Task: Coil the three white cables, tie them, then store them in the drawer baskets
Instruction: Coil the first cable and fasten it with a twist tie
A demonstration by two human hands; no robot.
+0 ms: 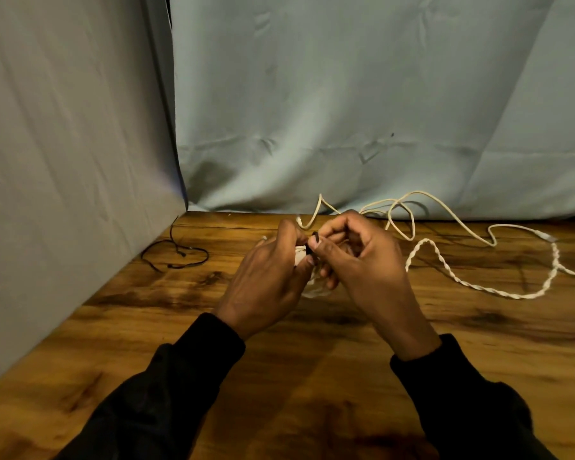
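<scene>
Both hands tying coiled cable over bench (312, 376).
L hand (266, 280) grips white coil (316, 288); R hand (362, 260) pinches black tie (313, 244). 2 loose white cables (445, 277) behind, right.

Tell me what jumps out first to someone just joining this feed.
Centre frame, the left hand and right hand meet over a coiled white cable, pinching a black tie around it. Behind and to the right, a loose smooth cable and a braided cable sprawl across the wooden table.
</scene>
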